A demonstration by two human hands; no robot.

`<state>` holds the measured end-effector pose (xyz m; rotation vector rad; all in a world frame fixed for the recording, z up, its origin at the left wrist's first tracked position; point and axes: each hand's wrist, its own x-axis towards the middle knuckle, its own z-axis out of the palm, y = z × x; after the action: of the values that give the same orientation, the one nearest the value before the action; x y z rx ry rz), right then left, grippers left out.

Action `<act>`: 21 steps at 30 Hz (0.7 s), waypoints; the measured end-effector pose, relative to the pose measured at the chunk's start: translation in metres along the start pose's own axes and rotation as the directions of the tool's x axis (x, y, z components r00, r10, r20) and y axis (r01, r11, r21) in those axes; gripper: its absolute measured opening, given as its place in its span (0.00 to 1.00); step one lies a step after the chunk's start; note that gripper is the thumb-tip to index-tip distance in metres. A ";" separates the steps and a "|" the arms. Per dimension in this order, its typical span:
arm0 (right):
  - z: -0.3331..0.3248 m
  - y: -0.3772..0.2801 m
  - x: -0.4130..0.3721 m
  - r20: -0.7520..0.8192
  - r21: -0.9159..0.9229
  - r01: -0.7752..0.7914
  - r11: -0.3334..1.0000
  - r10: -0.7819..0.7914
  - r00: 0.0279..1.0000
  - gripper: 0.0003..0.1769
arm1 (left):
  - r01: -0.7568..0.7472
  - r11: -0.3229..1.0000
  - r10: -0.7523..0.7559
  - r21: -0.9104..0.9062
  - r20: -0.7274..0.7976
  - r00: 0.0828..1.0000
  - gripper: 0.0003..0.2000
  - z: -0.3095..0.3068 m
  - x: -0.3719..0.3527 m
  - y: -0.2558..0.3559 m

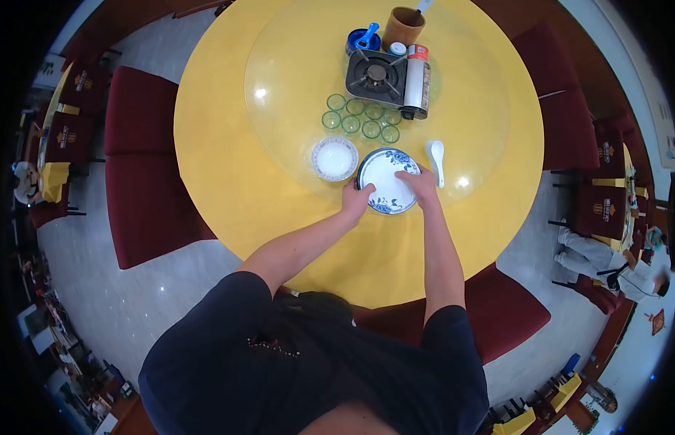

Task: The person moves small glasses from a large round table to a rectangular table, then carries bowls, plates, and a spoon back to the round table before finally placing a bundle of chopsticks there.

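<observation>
Both of my hands grip a white plate with a blue floral rim (390, 190) over the near part of the round table. My left hand (358, 197) is closed on its left edge, thumb on top. On the right edge, my right hand (420, 185) is closed with its thumb reaching over the plate's face. The fingers beneath are hidden. Just left of the plate stands a white patterned bowl (334, 159). A white spoon (436, 161) lies to the right. Several green-rimmed glasses (371, 129) stand in rows beyond the plate.
A portable gas stove (377, 76) sits farther back on the yellow table (279, 210), near a brown container (403, 27) and a blue item (366, 36). Dark red chairs (145, 167) surround the table. Other people (635, 279) are in the background at the sides.
</observation>
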<state>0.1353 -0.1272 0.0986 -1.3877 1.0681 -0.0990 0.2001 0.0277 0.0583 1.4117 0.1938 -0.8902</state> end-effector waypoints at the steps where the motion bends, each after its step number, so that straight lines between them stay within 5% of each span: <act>1: 0.000 0.003 0.006 0.010 -0.016 0.002 1.000 -0.002 1.000 0.27 | 0.000 1.000 0.000 -0.001 -0.008 1.000 0.18 0.001 0.002 0.000; 4: 0.002 0.006 0.018 0.034 -0.036 -0.003 0.999 0.004 0.999 0.28 | -0.017 0.994 0.025 0.108 -0.078 0.997 0.18 0.000 0.006 -0.001; 19: 0.005 -0.003 0.023 0.027 -0.167 0.007 0.986 -0.003 1.000 0.26 | 0.009 0.998 -0.010 0.056 0.027 1.000 0.21 -0.004 0.019 -0.011; 21: 0.004 -0.002 0.022 0.022 -0.150 0.013 0.989 -0.010 1.000 0.26 | -0.012 1.000 0.013 0.024 -0.052 0.999 0.22 -0.002 0.018 -0.010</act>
<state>0.1516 -0.1384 0.0876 -1.5268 1.0675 -0.0118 0.2067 0.0228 0.0390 1.4580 0.2146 -0.8482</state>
